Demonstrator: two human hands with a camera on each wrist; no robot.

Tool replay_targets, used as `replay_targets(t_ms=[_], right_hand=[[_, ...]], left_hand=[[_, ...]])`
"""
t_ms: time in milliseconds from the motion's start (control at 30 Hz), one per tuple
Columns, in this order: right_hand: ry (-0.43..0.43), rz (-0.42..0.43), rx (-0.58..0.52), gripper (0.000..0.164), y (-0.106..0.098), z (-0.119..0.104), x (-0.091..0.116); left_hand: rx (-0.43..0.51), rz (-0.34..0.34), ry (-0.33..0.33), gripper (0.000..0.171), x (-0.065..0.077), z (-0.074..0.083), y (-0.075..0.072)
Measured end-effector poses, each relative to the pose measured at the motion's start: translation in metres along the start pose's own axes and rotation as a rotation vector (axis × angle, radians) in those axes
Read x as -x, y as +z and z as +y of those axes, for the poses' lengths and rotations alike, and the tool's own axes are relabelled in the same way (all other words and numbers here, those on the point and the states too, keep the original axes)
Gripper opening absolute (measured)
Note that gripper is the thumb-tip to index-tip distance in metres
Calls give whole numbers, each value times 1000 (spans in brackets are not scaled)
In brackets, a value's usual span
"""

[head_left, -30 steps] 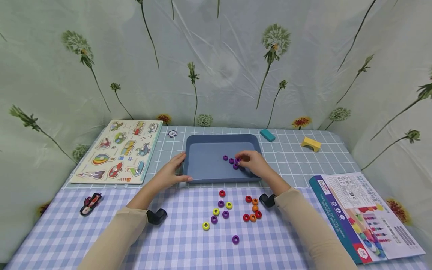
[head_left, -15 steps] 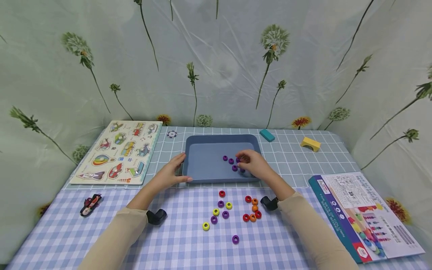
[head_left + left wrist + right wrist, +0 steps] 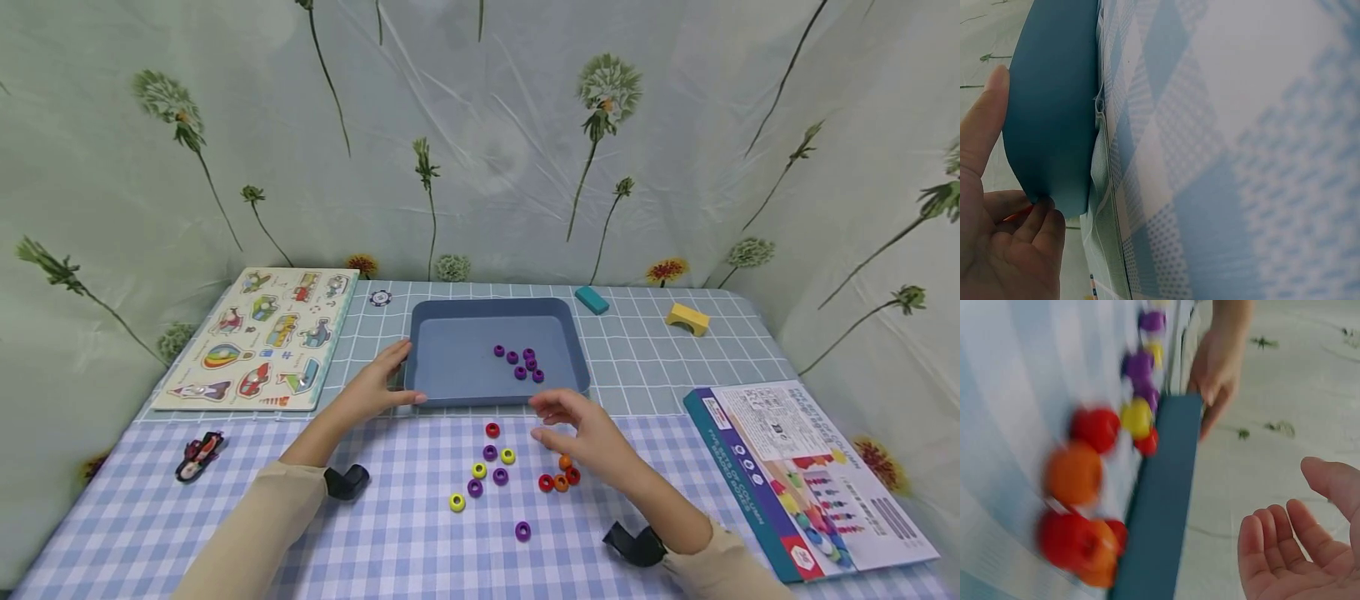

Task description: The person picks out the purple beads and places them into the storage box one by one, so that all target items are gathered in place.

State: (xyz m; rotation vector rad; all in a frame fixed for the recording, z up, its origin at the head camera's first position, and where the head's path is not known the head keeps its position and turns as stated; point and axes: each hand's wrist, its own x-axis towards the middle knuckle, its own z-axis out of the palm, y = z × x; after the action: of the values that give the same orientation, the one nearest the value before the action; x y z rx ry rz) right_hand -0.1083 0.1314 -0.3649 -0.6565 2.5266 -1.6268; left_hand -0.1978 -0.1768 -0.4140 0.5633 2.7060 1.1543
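Note:
My left hand (image 3: 375,385) holds the near left corner of the shallow blue tray (image 3: 457,367), thumb at its front side and fingers along its left side. In the left wrist view the thumb and bent fingers touch the tray wall (image 3: 1054,106). Several purple beads (image 3: 521,372) lie in the tray's right half. My right hand (image 3: 581,433), holding nothing, hovers over the cloth in front of the tray, fingers loosely bent and thumb apart. Beneath and beside it lie red and orange beads (image 3: 561,483), some hidden by the hand. Yellow beads (image 3: 478,471) and purple beads (image 3: 500,476) are scattered further left.
A picture puzzle board (image 3: 270,337) stands left of the tray. A small dark toy (image 3: 200,457) lies at the left. A teal block (image 3: 592,300), a yellow arch block (image 3: 687,319) and a poker chip (image 3: 380,297) are at the back. A flat box (image 3: 810,475) lies right.
My right hand has left the purple beads in the tray and moved toward me, over the checked cloth. The purple beads it was handling now lie in the tray. My left hand stays put.

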Motion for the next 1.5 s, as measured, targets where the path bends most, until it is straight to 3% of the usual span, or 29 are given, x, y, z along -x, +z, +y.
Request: replay_targets(t_ms=[133,300,467,600,767,867,1067,1333,1500], right_hand=[[37,-66,-45,29,9,-9,25],[44,-187,-68,33,23,9,48],[58,-273,-60,33,34,26,58],[-6,-292,31,29,42,42,62],[-103,-286,143,21,46,44,63],[-117,-289,155,18,46,42,61],[-33,-251,23,18,37,33,47],[-42,-48,7,19,9,1,6],[-54,25,0,19,-4,19,-29]], left_hand=[[-3,-3,0,100,0,-1,0],[-9,-12,-6,100,0,0,0],[-14,-7,2,98,0,0,0],[-28,6,22,96,2,1,0],[-17,2,-6,100,1,1,0],[-17,-4,-21,100,0,0,0],[-26,-1,-24,99,-1,-2,1],[-26,1,-6,100,-1,-1,1],[-26,1,-16,99,-1,-1,1]])
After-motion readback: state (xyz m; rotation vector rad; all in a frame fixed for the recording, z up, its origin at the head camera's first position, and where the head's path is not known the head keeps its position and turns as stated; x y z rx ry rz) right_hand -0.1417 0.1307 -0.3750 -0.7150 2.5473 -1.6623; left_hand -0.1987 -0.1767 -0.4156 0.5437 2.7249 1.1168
